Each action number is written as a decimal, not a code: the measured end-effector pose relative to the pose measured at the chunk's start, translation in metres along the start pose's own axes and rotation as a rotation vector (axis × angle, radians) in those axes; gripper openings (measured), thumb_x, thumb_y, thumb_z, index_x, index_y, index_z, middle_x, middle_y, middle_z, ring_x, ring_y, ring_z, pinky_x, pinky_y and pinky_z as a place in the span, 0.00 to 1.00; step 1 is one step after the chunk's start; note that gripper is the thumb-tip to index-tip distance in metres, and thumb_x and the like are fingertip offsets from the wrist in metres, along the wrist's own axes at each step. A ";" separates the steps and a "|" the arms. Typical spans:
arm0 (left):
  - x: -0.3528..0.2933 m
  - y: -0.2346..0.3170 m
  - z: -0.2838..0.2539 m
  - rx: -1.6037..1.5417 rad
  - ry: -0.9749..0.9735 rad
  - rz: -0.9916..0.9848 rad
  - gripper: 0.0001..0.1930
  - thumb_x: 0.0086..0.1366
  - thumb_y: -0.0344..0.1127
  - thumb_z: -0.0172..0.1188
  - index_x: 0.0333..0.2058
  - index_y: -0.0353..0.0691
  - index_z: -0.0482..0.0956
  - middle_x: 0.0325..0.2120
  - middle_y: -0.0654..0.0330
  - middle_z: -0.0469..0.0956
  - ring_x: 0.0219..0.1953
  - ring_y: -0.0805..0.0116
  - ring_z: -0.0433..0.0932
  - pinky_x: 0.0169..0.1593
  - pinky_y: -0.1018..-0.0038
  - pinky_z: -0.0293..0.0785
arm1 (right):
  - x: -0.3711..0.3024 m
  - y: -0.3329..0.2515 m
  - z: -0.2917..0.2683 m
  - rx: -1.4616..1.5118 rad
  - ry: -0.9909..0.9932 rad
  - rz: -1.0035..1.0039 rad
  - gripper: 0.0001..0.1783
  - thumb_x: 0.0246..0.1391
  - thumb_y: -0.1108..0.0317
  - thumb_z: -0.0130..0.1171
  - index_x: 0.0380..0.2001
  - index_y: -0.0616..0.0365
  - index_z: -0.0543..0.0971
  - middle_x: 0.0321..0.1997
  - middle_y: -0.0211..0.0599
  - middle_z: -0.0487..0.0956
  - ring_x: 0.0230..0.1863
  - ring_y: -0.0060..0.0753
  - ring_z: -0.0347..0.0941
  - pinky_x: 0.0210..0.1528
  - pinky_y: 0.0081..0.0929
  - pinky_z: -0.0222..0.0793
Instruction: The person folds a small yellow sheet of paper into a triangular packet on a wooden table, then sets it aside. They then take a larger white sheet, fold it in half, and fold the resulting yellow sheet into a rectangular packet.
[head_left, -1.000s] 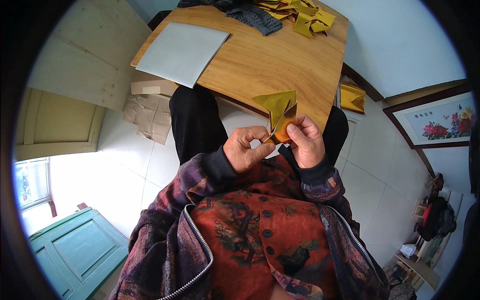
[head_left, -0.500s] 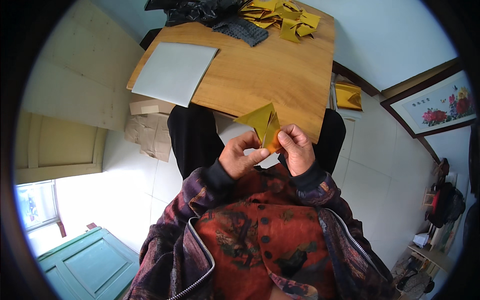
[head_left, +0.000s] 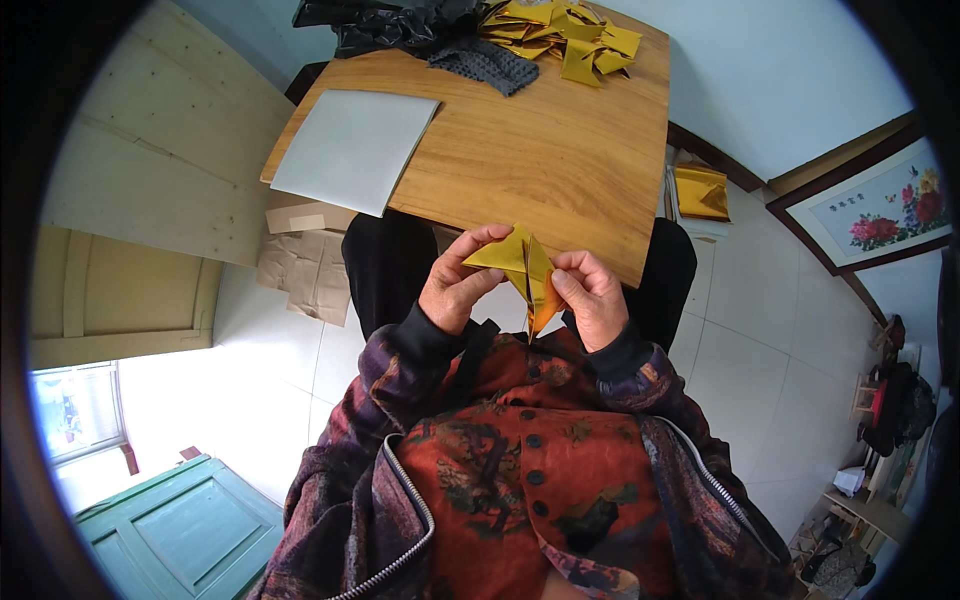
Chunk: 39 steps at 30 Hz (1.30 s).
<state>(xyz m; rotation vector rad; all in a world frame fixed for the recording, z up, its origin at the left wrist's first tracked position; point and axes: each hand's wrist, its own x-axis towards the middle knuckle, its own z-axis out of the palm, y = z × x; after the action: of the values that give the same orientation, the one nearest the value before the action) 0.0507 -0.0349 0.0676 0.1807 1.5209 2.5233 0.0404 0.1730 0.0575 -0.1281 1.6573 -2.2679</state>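
A folded piece of gold foil paper (head_left: 527, 268) is held up between both hands, just off the near edge of the wooden table. My left hand (head_left: 459, 283) pinches its left corner between thumb and fingers. The right corner is gripped by my right hand (head_left: 592, 297), thumb in front and fingers behind. A dark crease or slit runs down the middle of the paper, and its lower end narrows to a point over my lap. The fingertips behind the paper are partly hidden.
On the wooden table (head_left: 540, 160) lies a grey-white flat sheet or folder (head_left: 354, 150). At the far end sit a pile of folded gold papers (head_left: 580, 40), a dark grey knitted cloth (head_left: 484, 65) and black plastic (head_left: 405, 25). More gold paper (head_left: 702, 192) rests right of the table.
My left hand has shifted up and left to the paper's left corner. The paper has turned, so its point now hangs downward. My right hand stays on the right side.
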 end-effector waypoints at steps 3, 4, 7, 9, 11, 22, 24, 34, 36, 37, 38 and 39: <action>0.000 -0.005 -0.002 -0.057 0.040 -0.035 0.22 0.62 0.21 0.51 0.56 0.37 0.70 0.49 0.61 0.75 0.48 0.72 0.74 0.53 0.74 0.70 | -0.001 0.000 0.000 -0.053 0.011 -0.015 0.08 0.64 0.67 0.57 0.42 0.59 0.74 0.29 0.22 0.75 0.29 0.11 0.68 0.34 0.13 0.66; -0.001 -0.006 -0.003 -0.058 0.058 -0.040 0.22 0.62 0.22 0.51 0.56 0.37 0.70 0.49 0.61 0.75 0.48 0.72 0.74 0.53 0.74 0.70 | -0.001 0.001 0.000 -0.068 0.013 -0.026 0.08 0.64 0.67 0.57 0.42 0.59 0.74 0.29 0.21 0.74 0.29 0.11 0.67 0.34 0.13 0.66; 0.000 -0.010 -0.003 -0.061 0.105 -0.053 0.21 0.62 0.22 0.51 0.55 0.37 0.70 0.47 0.61 0.75 0.47 0.72 0.74 0.53 0.74 0.70 | -0.001 0.003 0.000 -0.061 0.011 -0.050 0.08 0.64 0.67 0.56 0.42 0.59 0.73 0.30 0.20 0.73 0.30 0.10 0.67 0.34 0.12 0.65; 0.001 -0.011 -0.003 -0.062 0.130 -0.055 0.21 0.61 0.22 0.51 0.54 0.37 0.71 0.47 0.61 0.75 0.47 0.72 0.74 0.52 0.75 0.70 | 0.000 0.006 0.000 -0.017 0.036 -0.049 0.08 0.64 0.66 0.57 0.41 0.57 0.74 0.29 0.22 0.75 0.28 0.11 0.67 0.31 0.14 0.65; 0.001 -0.012 -0.002 0.001 0.135 -0.032 0.20 0.61 0.22 0.51 0.54 0.36 0.71 0.47 0.61 0.75 0.47 0.72 0.74 0.52 0.75 0.70 | 0.002 0.009 0.000 0.033 0.051 -0.041 0.08 0.64 0.64 0.57 0.40 0.56 0.74 0.28 0.22 0.76 0.27 0.12 0.68 0.30 0.14 0.65; 0.004 -0.011 -0.002 0.168 0.173 0.006 0.19 0.61 0.22 0.52 0.52 0.33 0.71 0.44 0.59 0.76 0.47 0.73 0.73 0.53 0.77 0.69 | 0.007 0.000 -0.007 0.514 -0.112 0.204 0.10 0.65 0.62 0.54 0.31 0.53 0.74 0.34 0.26 0.78 0.34 0.20 0.73 0.38 0.24 0.74; 0.004 -0.012 -0.002 0.193 0.172 0.015 0.19 0.60 0.22 0.52 0.52 0.32 0.71 0.44 0.59 0.76 0.47 0.72 0.73 0.53 0.77 0.68 | 0.012 -0.002 -0.014 0.454 -0.257 0.200 0.10 0.63 0.64 0.54 0.27 0.54 0.73 0.33 0.26 0.77 0.32 0.19 0.73 0.37 0.23 0.73; 0.005 -0.016 0.006 0.237 0.165 0.054 0.17 0.62 0.22 0.53 0.51 0.35 0.71 0.44 0.62 0.74 0.48 0.73 0.72 0.53 0.77 0.68 | 0.011 -0.009 -0.006 -0.208 0.079 0.071 0.12 0.63 0.66 0.56 0.26 0.55 0.70 0.24 0.21 0.71 0.26 0.11 0.62 0.29 0.15 0.60; 0.004 -0.016 0.008 0.284 0.150 0.085 0.17 0.63 0.22 0.54 0.51 0.35 0.70 0.45 0.63 0.74 0.48 0.73 0.72 0.53 0.77 0.68 | 0.012 -0.006 0.000 -0.311 0.155 -0.045 0.12 0.64 0.63 0.55 0.29 0.57 0.71 0.24 0.21 0.70 0.27 0.10 0.62 0.28 0.15 0.59; 0.003 -0.016 0.010 0.270 0.139 0.094 0.18 0.63 0.21 0.55 0.51 0.36 0.70 0.45 0.63 0.73 0.49 0.74 0.72 0.53 0.77 0.68 | 0.014 -0.004 0.002 -0.380 0.188 -0.158 0.12 0.65 0.62 0.55 0.30 0.57 0.71 0.24 0.21 0.69 0.27 0.10 0.62 0.28 0.15 0.59; 0.002 -0.017 0.012 0.250 0.132 0.101 0.18 0.62 0.21 0.55 0.52 0.36 0.69 0.45 0.63 0.73 0.49 0.74 0.72 0.53 0.78 0.67 | 0.015 -0.002 0.003 -0.453 0.234 -0.235 0.13 0.65 0.61 0.54 0.32 0.58 0.71 0.24 0.21 0.69 0.27 0.10 0.61 0.29 0.15 0.59; 0.001 -0.018 0.013 0.227 0.119 0.111 0.18 0.62 0.21 0.55 0.52 0.37 0.69 0.45 0.63 0.73 0.49 0.74 0.72 0.53 0.78 0.67 | 0.016 -0.002 0.002 -0.450 0.214 -0.253 0.14 0.66 0.60 0.54 0.32 0.59 0.70 0.25 0.21 0.69 0.27 0.10 0.61 0.29 0.15 0.58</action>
<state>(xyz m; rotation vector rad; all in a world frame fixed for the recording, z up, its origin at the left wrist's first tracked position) 0.0543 -0.0149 0.0576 0.1535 1.8941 2.4774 0.0254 0.1665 0.0579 -0.2165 2.3671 -2.0934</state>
